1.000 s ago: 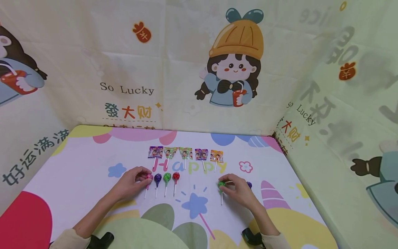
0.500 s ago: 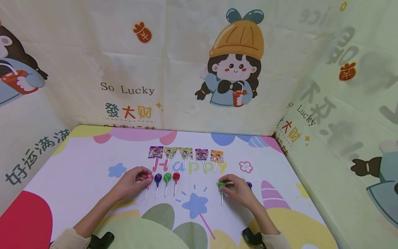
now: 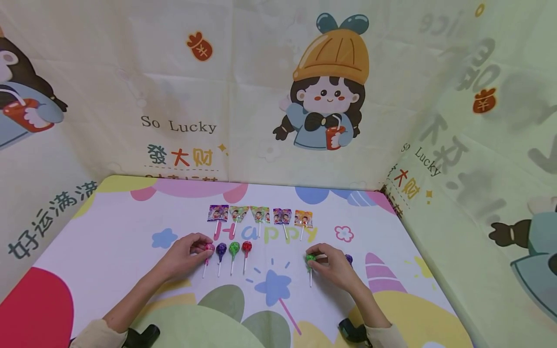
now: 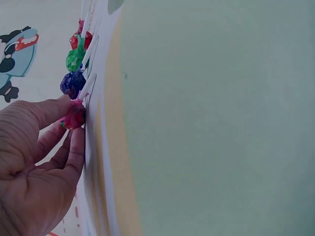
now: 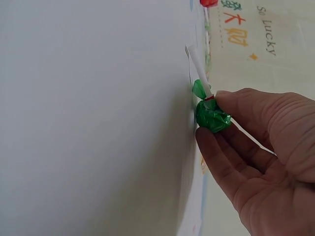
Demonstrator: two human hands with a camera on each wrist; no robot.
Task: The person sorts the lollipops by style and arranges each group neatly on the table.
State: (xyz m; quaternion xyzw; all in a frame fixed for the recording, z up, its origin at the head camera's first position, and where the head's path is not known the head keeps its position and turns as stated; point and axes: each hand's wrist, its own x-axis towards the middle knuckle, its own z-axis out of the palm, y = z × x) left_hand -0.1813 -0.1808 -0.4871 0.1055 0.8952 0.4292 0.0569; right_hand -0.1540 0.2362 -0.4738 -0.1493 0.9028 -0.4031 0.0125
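My left hand (image 3: 190,255) pinches the head of a pink lollipop (image 4: 75,116) between thumb and fingers, at the left end of a row. Right of it lie a purple lollipop (image 3: 221,249), a green lollipop (image 3: 234,248) and a red lollipop (image 3: 246,246), sticks toward me. Farther right, my right hand (image 3: 332,265) pinches the head of another green lollipop (image 5: 212,116), its white stick pointing out past the thumb. Another purple lollipop (image 3: 349,259) shows just beyond that hand, mostly hidden by it.
Behind the row lie several flat bagged lollipops, from a purple packet (image 3: 218,212) at left to an orange packet (image 3: 303,218) at right. A patterned cloth covers the table (image 3: 113,227). Printed curtains (image 3: 256,96) rise at the table's back and sides.
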